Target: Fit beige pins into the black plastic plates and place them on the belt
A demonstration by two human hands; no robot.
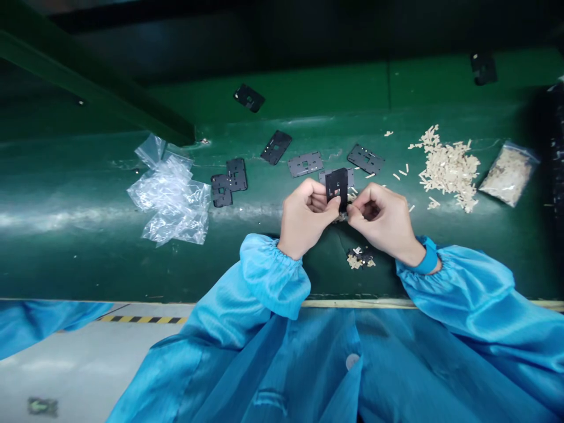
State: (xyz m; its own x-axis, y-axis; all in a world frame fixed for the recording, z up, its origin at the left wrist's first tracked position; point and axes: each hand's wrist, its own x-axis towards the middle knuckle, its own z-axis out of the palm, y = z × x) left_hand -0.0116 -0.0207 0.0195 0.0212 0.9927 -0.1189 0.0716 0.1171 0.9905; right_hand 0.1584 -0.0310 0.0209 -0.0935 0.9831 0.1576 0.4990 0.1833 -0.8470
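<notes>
My left hand (pixel 306 216) grips a thin black plastic plate (pixel 337 185) with cut-outs, thumb across its front. At the plate's lower right edge, my right hand (pixel 381 217) has thumb and forefinger pinched together; whatever is between them is too small to make out. Another dark plate lies partly hidden behind the held one. Just below the hands is a little heap of black and cream bits (pixel 360 257). Further right spreads a pile of small cream-coloured strips (pixel 449 167), with a few loose ones scattered towards my right hand.
Similar black plates (pixel 276 147) lie about the green bench (pixel 264 270). Clear plastic bags (pixel 171 197) are heaped at left, beside a green post (pixel 145 114). A zip bag of cream pieces (pixel 510 173) rests at right. Another person's blue sleeve (pixel 39 323) shows at lower left.
</notes>
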